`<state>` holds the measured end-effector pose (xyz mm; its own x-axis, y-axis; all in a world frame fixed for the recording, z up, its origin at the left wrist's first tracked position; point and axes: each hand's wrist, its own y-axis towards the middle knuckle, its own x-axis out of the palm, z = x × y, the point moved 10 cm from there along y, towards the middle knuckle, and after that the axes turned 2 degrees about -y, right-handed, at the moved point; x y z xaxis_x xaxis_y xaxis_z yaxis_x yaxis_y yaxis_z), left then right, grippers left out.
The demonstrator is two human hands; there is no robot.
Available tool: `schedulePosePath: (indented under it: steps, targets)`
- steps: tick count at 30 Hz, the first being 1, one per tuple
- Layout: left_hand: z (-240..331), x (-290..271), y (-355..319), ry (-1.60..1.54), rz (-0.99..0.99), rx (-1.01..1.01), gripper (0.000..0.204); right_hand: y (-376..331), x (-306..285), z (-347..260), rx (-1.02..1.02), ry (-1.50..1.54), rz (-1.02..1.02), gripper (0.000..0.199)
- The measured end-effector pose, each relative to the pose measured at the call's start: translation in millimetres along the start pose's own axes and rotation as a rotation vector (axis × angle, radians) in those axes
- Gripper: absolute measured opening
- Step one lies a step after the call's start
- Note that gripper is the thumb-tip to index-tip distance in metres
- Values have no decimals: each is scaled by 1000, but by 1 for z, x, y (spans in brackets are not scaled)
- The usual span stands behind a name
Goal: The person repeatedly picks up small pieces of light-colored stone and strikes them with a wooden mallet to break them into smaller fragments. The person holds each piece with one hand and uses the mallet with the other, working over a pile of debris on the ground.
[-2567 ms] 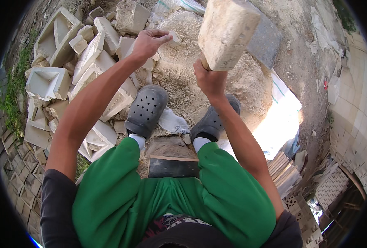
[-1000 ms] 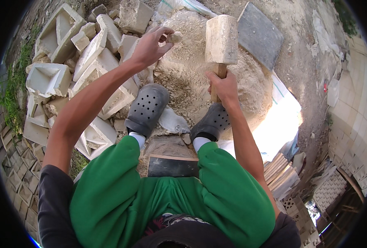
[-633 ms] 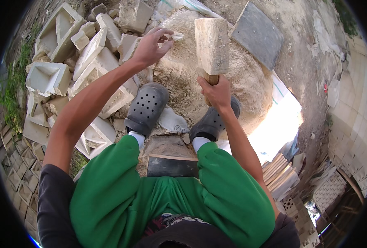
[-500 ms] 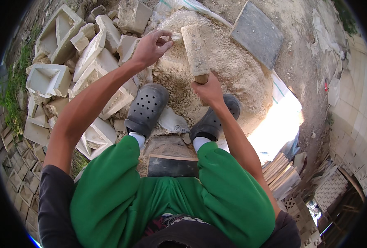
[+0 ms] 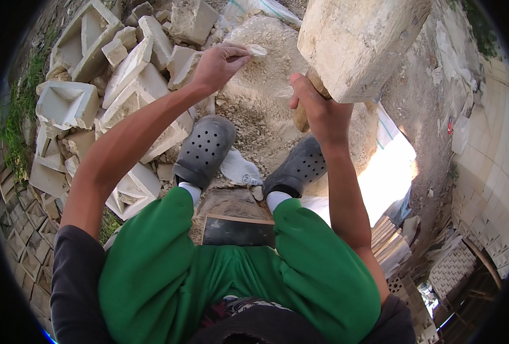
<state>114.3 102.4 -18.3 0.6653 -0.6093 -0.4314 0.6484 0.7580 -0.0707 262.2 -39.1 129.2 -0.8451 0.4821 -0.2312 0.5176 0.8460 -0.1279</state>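
My right hand [image 5: 323, 114] is wrapped around the handle of a wooden mallet [image 5: 360, 49], raised so that its thick, pale block head looms large at the upper right. My left hand [image 5: 223, 66] reaches out at the upper middle, thumb and fingers pinched on a small whitish chunk [image 5: 258, 53]. That chunk rests against a mound of pale crushed rubble [image 5: 260, 86] beyond my feet. The mallet head hides part of the mound's right side.
Broken pale cement blocks [image 5: 68, 106] with recessed faces are heaped at the left. My grey clogs [image 5: 205, 146] stand at the mound's near edge. A white sheet [image 5: 386, 166] shows at the right, near stacked slats [image 5: 389, 243]. A dark curved-edged piece [image 5: 237, 230] lies between my legs.
The mallet has swung up toward me, its head growing much larger in view. My left fingers, apart before, have closed on the whitish chunk and shifted slightly right.
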Motion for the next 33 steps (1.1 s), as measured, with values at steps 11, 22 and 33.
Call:
schedulePosePath:
  steps: [11, 22, 33]
  targets:
    - [-1, -3, 3, 77, 15, 51, 22, -9, 3, 94, 243, -398, -153, 28]
    - [-6, -5, 1, 69, 8, 49, 22, -19, 27, 133, 336, -219, -157, 23]
    - [-10, -4, -4, 59, -15, 40, 27, 0, -5, 41, -22, -69, -33, 14]
